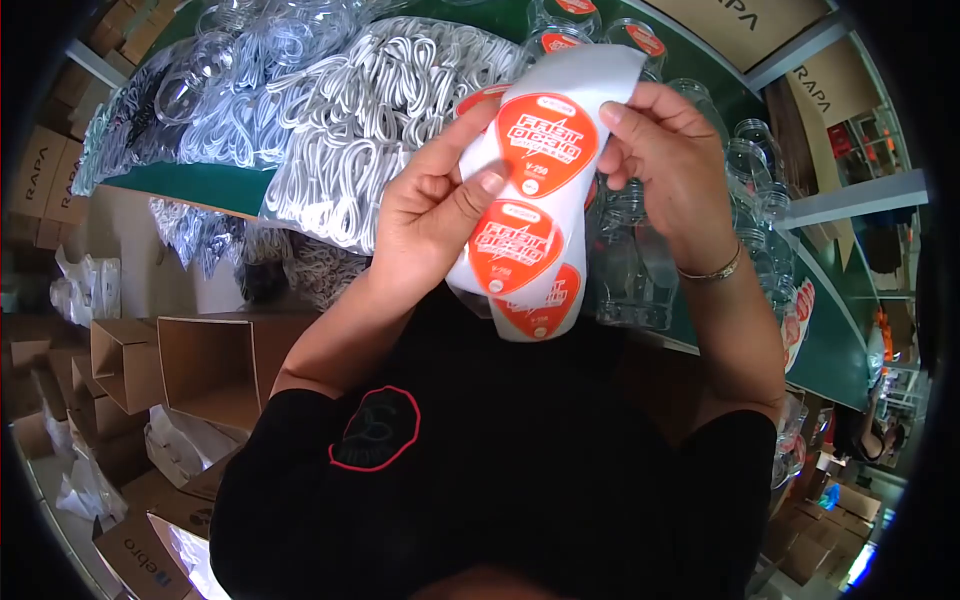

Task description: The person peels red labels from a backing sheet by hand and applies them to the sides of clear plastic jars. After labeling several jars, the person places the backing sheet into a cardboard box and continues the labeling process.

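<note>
Apparently the labelling is only partway along: above the near edge of the green table (pixel 222 188), a strip of labels (pixel 548 147) carries several orange ones. Bagged white cords (pixel 345 165) lie on the table's left side; some clear jars (pixel 643 40) towards its far side bear labels, while others (pixel 634 284) on its right show none I can make out. The left hand (pixel 425 225) is half closed, thumb over the strip; the right hand (pixel 678 165) pinches its upper edge.
</note>
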`<state>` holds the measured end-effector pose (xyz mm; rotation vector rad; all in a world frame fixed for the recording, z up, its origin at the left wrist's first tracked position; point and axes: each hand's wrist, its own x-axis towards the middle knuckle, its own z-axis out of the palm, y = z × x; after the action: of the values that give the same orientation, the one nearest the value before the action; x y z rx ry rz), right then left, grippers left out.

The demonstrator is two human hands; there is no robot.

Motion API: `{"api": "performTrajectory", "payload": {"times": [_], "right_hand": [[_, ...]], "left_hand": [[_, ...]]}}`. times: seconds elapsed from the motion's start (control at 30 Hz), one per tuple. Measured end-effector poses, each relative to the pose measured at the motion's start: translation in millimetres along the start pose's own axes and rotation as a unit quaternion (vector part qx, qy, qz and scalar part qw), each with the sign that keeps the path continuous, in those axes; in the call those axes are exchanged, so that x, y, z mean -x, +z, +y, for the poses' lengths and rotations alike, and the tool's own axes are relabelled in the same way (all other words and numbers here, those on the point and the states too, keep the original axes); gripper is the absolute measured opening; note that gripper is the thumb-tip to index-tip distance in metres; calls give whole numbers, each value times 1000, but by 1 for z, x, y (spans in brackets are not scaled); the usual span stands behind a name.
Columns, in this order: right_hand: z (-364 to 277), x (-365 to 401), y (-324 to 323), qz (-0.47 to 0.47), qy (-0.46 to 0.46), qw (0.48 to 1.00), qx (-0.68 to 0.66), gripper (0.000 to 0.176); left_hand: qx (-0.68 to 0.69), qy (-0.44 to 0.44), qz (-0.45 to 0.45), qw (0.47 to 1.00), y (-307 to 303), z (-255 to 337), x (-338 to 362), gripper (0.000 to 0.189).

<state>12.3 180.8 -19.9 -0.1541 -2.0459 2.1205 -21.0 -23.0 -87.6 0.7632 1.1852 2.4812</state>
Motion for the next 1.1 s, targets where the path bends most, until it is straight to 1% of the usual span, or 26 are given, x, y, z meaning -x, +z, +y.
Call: {"api": "performTrajectory", "payload": {"times": [0.03,0.07,0.2,0.27,0.3,0.37,0.4,0.53,0.57,0.7,0.73,0.87,0.9,1.03,1.07,1.1], "right_hand": [[0,1,-2,7,-29,1000,9,18],[-1,4,-1,8,-29,1000,8,18],[-6,15,15,109,-136,985,9,19],[-4,33,17,74,-195,969,133,26],[-7,34,13,18,-388,842,374,30],[-10,49,26,-52,-390,780,487,27],[-8,51,27,-50,-388,781,486,27],[6,53,25,-57,-371,826,421,21],[8,53,25,-56,-370,826,421,21],[9,55,22,-87,-403,830,375,14],[9,56,21,-82,-402,830,379,14],[10,71,21,-108,-270,920,261,8],[10,74,20,-103,-269,921,262,8],[10,92,12,-78,-161,972,153,10],[3,99,7,-59,-72,990,107,12],[-5,106,1,-37,19,997,59,13]], "left_hand": [[3,-11,7,1000,2,0,2,39],[3,-12,6,1000,2,0,4,39],[-71,-83,-21,994,0,2,9,24],[-80,-87,-16,993,3,7,9,21],[-87,-90,-9,992,6,9,9,18],[-101,-102,3,990,9,12,11,13],[-102,-105,1,989,10,12,13,13],[-191,8,-60,980,12,10,15,12],[-191,8,-61,980,12,11,16,12],[-339,12,-103,935,10,24,23,13],[-337,13,-108,935,11,26,24,13],[-394,60,-176,900,9,32,29,11],[-391,59,-181,900,8,33,30,11],[-352,14,-228,908,5,32,34,14],[-347,10,-235,908,5,30,35,14],[-326,-5,-214,921,4,28,36,14]]}}
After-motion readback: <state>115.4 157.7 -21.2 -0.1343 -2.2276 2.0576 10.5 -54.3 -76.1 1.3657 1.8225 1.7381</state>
